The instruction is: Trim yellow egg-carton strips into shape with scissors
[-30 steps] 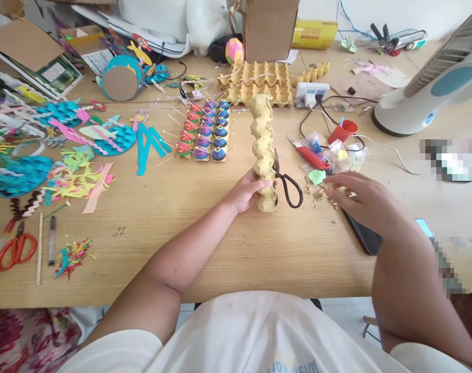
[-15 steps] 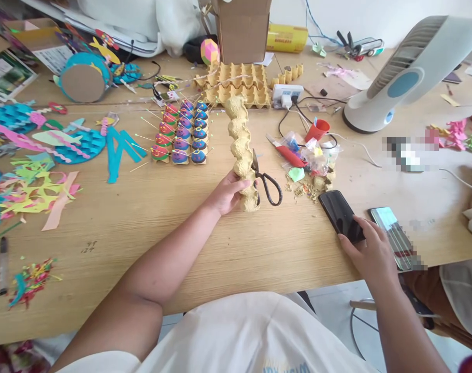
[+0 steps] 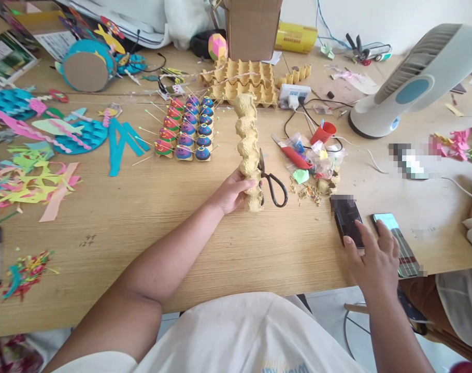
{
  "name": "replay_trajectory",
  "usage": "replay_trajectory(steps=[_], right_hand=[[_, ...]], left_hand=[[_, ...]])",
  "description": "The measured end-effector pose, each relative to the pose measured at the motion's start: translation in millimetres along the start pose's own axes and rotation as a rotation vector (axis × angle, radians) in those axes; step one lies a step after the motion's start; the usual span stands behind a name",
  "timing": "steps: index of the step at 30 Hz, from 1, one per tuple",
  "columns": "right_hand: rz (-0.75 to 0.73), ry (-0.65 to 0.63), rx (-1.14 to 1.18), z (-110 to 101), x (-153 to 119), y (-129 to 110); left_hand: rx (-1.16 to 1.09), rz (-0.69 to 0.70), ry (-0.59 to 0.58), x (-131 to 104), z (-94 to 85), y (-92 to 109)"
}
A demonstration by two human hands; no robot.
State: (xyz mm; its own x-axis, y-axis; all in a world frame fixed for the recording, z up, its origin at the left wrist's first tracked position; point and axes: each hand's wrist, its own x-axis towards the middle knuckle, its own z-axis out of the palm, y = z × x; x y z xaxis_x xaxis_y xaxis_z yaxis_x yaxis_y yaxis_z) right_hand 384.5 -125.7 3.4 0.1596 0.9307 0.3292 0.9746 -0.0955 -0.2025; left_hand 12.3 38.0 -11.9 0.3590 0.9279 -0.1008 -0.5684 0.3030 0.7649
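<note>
My left hand (image 3: pixel 236 191) is closed around the lower end of a strip of yellowish egg carton (image 3: pixel 246 133), its bumps facing me. Just right of the strip lie black-handled scissors (image 3: pixel 277 192), partly hidden behind it; whether my fingers touch them I cannot tell. My right hand (image 3: pixel 377 256) is over a dark phone (image 3: pixel 346 217), with fingers spread and fingertips at the lower part of its screen. Beside it, partly under my fingers, lies a second phone (image 3: pixel 404 254) with a lit screen.
Painted egg-carton caterpillars (image 3: pixel 186 129) with thin stick feelers stand left of the strip. Behind are egg trays (image 3: pixel 239 77) and a power strip (image 3: pixel 294 93). A red cup (image 3: pixel 323 132), plastic bags and scraps lie right, near a white fan (image 3: pixel 406 88). Paper cuttings (image 3: pixel 37 171) cover the left.
My right hand has lifted its fingers off the phone's edge and spread them over its screen. The view has shifted slightly; my left hand keeps its grip on the egg carton strip.
</note>
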Motion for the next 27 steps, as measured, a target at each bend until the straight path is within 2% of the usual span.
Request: replay_trajectory(steps=[3, 6, 8, 10, 13, 15, 17, 19, 21, 24, 27], right_hand=[[-0.082, 0.009, 0.166, -6.0, 9.4, -33.9], [-0.238, -0.215, 0.503, -1.2, 27.2, -87.6], [-0.272, -0.356, 0.753, 10.9, 45.4, -125.7], [-0.150, -0.371, 0.989, 28.2, 67.0, -159.0], [0.212, -0.344, 1.327, 53.5, 96.6, -191.8], [0.365, -0.462, 1.496, 63.7, 109.1, -200.5], [0.391, -0.624, 1.637, 67.5, 115.4, -199.6], [0.373, -0.791, 1.771, 67.6, 118.4, -192.1], [0.349, -0.888, 1.846, 67.1, 120.7, -182.3], [0.294, -1.001, 1.852, 69.3, 123.8, -171.4], [0.221, -1.169, 1.767, 73.5, 124.1, -169.5]], left_hand=[[0.002, 0.008, 0.007, 0.5, -0.4, -0.8], [0.003, 0.012, 0.001, 0.4, 0.0, -0.6], [0.000, 0.010, 0.002, 0.3, 0.3, -0.3], [-0.002, 0.011, 0.025, 0.2, 0.7, 0.1], [-0.005, 0.013, 0.061, 0.2, 1.1, 0.4], [-0.007, 0.025, 0.058, 0.1, 1.3, 0.2], [-0.011, 0.041, 0.046, 0.1, 1.1, -0.2], [-0.004, 0.032, 0.037, 0.1, 0.2, -0.6], [0.007, 0.018, 0.035, 0.2, -1.2, -1.0], [0.015, 0.036, 0.026, -0.1, -2.8, -1.7], [0.041, 0.029, -0.018, -1.4, -2.3, -2.4]])
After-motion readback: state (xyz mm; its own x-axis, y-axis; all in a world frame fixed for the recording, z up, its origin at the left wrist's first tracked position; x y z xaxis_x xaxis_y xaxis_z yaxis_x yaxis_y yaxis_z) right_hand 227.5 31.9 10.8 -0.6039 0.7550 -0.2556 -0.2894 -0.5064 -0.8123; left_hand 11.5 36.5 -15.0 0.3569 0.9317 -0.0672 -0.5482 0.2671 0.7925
